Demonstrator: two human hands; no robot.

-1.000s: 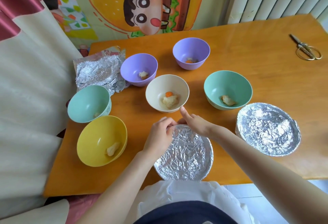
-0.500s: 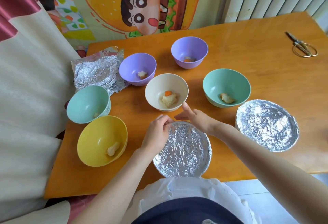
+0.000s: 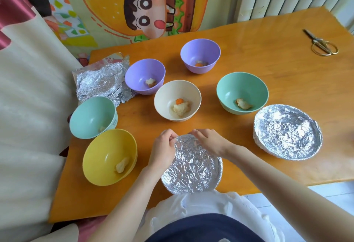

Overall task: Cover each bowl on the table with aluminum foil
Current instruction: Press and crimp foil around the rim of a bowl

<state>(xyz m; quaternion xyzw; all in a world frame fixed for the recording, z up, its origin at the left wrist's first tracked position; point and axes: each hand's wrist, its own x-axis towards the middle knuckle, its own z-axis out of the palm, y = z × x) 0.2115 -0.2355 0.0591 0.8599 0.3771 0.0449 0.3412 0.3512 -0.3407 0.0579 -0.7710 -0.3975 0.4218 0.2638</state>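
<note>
Foil-wrapped round bowl (image 3: 191,167), crinkled silver; left hand (image 3: 162,149), right hand (image 3: 210,142) pinch foil (image 3: 184,140) at far rim.

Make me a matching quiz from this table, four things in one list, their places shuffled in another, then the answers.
1 scissors
2 cream bowl
3 yellow bowl
4 crumpled foil sheets

A centre of the table
B far left edge, beside a purple bowl
C far right corner
D near left, next to a green bowl

Pairs: 1-C, 2-A, 3-D, 4-B

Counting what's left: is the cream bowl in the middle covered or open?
Open: the cream bowl has a bare rim; food inside shows.
</note>
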